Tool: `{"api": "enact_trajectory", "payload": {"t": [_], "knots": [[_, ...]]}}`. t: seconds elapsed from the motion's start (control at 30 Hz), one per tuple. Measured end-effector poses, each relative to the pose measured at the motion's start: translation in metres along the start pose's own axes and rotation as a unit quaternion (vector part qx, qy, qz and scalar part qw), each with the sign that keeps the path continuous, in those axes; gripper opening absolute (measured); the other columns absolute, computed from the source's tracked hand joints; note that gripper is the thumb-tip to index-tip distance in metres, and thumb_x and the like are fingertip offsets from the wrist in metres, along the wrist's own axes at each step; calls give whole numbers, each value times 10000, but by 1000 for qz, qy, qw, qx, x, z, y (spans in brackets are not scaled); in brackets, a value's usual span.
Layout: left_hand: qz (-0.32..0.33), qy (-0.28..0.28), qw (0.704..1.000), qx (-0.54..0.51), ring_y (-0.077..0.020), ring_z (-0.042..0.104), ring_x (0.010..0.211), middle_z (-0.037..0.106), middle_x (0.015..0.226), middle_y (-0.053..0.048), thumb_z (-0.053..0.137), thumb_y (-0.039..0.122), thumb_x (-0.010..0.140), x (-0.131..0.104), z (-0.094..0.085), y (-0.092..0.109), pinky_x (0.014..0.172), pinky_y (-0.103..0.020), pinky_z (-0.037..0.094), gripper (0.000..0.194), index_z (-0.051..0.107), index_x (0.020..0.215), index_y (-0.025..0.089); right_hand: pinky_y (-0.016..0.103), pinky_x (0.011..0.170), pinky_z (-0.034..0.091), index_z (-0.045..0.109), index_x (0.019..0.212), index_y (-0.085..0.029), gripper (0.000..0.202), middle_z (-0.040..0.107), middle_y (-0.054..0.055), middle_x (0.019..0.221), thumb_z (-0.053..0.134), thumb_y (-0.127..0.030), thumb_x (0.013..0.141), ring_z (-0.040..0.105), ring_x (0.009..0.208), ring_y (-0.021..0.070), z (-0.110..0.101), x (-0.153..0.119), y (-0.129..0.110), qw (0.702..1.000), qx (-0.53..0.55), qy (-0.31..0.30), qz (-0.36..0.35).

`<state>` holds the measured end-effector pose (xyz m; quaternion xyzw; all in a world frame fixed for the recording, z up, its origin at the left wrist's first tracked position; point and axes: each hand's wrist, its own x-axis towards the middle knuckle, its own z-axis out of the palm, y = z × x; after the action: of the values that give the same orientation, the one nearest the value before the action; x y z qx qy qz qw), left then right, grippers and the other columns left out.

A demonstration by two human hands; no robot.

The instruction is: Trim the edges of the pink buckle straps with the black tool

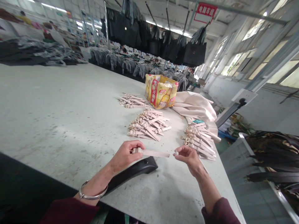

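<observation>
My left hand (123, 156) is closed on the buckle end of a pale pink strap (156, 153), whose free end points right. My right hand (189, 158) pinches a small whitish piece (176, 152), possibly a strap loop, just off the strap's tip. A black curved object (136, 172) lies on the table below my left hand. Beyond my hands is a pile of buckled straps (149, 124), and a second strap pile (201, 141) lies beside my right hand. Farther back rests a smaller strap bunch (133, 100).
A yellow printed carton (162, 92) stands at the back of the pale table (70, 102), with cream material (195, 105) bunched to its right. A grey bin (247, 174) with dark straps (275, 165) adjoins the right edge. Black bags (193, 53) hang behind.
</observation>
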<state>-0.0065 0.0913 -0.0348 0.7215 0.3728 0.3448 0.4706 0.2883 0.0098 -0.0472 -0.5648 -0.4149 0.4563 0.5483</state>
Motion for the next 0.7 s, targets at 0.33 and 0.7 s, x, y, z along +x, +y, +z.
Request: {"api": "enact_trajectory", "payload": {"t": [0.33,0.7], "knots": [[-27,0,998,-54,-112,500,579,620,644,57,663,317,663,1,1,-3,544,-241,378,186,691,805,199,239,592,543,767,735,-196,416,774,21,754,1080,-350,510,656,646,134,9,1,8,997,35,-27,-61],[-45,-5,997,-69,-120,551,564,690,647,42,655,322,665,0,1,1,566,-251,430,207,671,830,199,250,606,590,773,728,-199,404,788,30,804,1080,-341,507,687,663,145,11,1,16,995,56,-4,-88]]}}
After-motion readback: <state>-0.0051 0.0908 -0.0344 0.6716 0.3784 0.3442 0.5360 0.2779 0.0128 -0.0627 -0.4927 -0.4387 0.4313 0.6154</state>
